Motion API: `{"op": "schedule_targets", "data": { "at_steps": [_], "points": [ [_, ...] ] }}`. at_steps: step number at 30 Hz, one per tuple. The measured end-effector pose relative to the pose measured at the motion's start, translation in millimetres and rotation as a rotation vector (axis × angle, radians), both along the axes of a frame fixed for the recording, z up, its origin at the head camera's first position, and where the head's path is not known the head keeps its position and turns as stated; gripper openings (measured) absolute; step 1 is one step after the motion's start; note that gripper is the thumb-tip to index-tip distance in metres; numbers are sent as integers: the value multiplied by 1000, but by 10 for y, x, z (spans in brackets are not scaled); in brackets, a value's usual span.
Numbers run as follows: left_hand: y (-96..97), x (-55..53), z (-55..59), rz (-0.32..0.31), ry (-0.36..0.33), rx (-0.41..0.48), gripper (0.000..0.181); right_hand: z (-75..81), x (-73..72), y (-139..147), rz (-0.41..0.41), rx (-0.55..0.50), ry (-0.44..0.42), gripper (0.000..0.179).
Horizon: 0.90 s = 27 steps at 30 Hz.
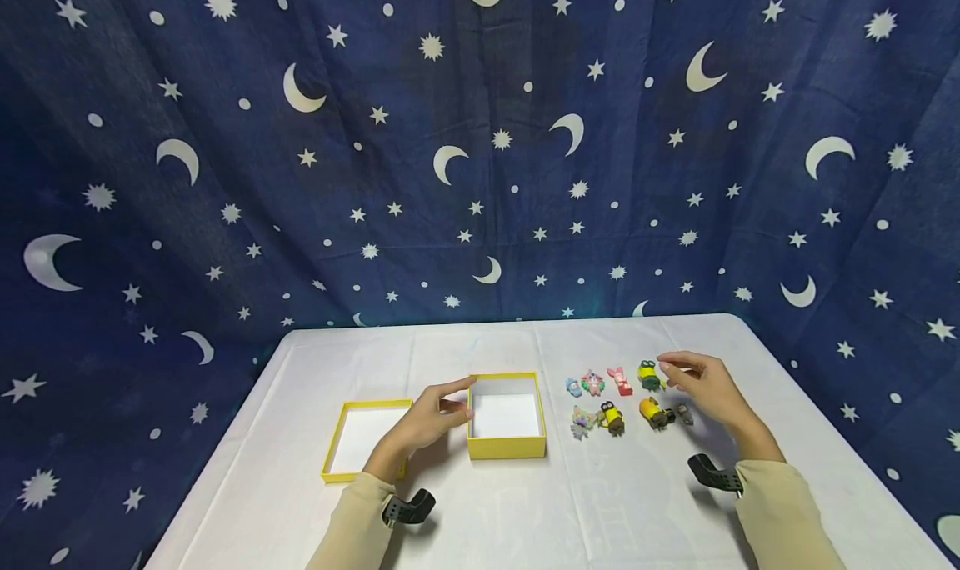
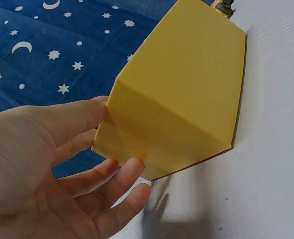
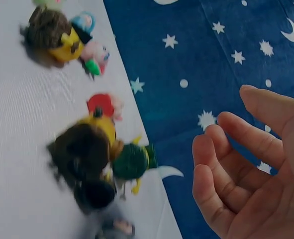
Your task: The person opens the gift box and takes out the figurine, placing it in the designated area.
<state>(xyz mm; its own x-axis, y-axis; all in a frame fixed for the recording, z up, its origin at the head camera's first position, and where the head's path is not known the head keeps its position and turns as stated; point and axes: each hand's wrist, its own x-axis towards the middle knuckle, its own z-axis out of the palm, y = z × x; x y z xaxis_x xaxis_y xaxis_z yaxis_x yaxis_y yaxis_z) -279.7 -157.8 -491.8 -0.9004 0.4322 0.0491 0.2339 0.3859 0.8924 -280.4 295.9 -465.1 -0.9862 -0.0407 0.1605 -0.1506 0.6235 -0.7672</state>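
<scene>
My left hand (image 1: 427, 420) rests against the left side of a yellow box (image 1: 506, 447) with a white inside, its fingers spread loosely. In the left wrist view, the fingertips (image 2: 133, 167) touch the yellow outer wall. My right hand (image 1: 705, 387) hovers just right of a green-and-yellow figurine (image 1: 648, 376), with fingers loosely bent and nothing between them. A yellow figurine with a dark brown base (image 1: 656, 414) and a small grey figurine (image 1: 684, 413) lie below that hand. In the right wrist view, the green figurine (image 3: 131, 162) is apart from the fingertips.
A shallow yellow-rimmed lid (image 1: 337, 445) lies left of the box, partly behind my left forearm. Between box and right hand stand several more figurines, among them a pink-and-red one (image 1: 620, 381) and a yellow-and-brown one (image 1: 612, 420). A starry blue curtain (image 1: 480, 203) hangs behind the white table (image 1: 592, 503).
</scene>
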Motion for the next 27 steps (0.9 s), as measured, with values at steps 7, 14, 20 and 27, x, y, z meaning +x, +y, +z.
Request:
{"op": "schedule_targets", "data": {
  "at_steps": [7,14,20,27],
  "points": [
    [-2,23,20,17,-16,-24,54,46,-84,-180,31,-41,6,49],
    [-11,30,30,32,-26,-1,54,117,-176,-408,54,-37,20,48],
    [-2,40,34,39,-37,12,55,149,-235,-588,92,-58,49,44],
    [2,40,20,29,-39,-1,55,154,-269,-772,138,-111,79,39]
  ]
}}
